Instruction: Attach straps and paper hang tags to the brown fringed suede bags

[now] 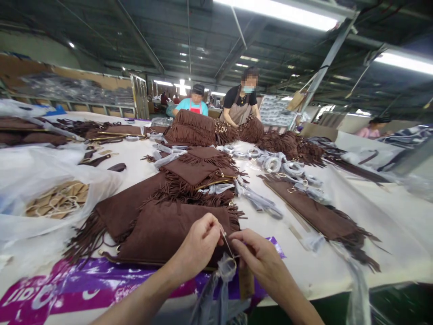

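My left hand (202,240) is closed in a pinch on a thin pale cord (227,243) stretched down toward a gold ring. My right hand (262,255) pinches beside it, its thumb and forefinger close to the cord; what they grip is too small to make out. A brown paper hang tag (246,282) dangles below the right fingers. Under both hands lies a dark brown fringed suede bag (169,230). A strap wrapped in clear plastic (226,271) hangs from its near edge by the ring.
More fringed bags (203,167) are stacked ahead. A plastic bag holding several corded tags (57,198) stands at left. Another fringed bag (314,207) lies at right, near coiled wrapped straps (272,163). Two co-workers (241,106) stand behind piled bags across the white table (399,253).
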Demonstrator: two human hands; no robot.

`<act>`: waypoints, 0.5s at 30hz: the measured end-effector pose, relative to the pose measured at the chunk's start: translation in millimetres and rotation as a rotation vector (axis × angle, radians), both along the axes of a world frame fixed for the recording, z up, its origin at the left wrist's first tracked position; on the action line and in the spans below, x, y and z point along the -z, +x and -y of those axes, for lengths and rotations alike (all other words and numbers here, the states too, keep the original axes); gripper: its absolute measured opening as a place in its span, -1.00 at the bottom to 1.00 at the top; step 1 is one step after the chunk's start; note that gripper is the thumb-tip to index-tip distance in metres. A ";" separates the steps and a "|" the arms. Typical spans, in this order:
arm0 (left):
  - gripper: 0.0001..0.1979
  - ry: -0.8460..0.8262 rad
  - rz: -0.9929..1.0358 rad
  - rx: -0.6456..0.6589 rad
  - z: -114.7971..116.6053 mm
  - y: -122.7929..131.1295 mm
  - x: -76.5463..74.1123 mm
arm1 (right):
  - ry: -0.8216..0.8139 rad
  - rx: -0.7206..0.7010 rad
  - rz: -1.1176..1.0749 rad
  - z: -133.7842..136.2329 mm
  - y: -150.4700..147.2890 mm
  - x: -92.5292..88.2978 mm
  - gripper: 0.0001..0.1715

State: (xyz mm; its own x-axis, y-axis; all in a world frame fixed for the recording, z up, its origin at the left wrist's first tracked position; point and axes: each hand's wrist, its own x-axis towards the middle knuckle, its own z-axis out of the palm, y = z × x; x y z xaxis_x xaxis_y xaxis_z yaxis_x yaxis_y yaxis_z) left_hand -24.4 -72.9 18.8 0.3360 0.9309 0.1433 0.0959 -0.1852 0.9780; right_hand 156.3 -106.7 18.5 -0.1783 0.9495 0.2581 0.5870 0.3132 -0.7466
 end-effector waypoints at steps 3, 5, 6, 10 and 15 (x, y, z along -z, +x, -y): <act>-0.81 -0.013 0.020 0.016 -6.5 5.7 -4.1 | 0.036 -0.044 -0.011 -7.7 -7.1 0.1 -0.76; -0.82 -0.059 0.075 0.025 -9.9 9.3 -4.2 | 0.018 -0.042 -0.040 -10.2 -8.3 3.1 -0.75; -0.83 -0.106 0.122 0.024 -11.1 10.8 -3.5 | 0.007 -0.030 -0.058 -10.9 -8.1 5.2 -0.74; -0.84 -0.357 0.296 0.022 -11.1 13.5 2.3 | -0.023 0.056 -0.127 -10.5 -6.3 13.6 -0.70; -0.85 -0.360 0.254 0.074 -4.2 15.1 6.4 | -0.006 0.048 -0.110 -7.8 -5.9 16.9 -0.68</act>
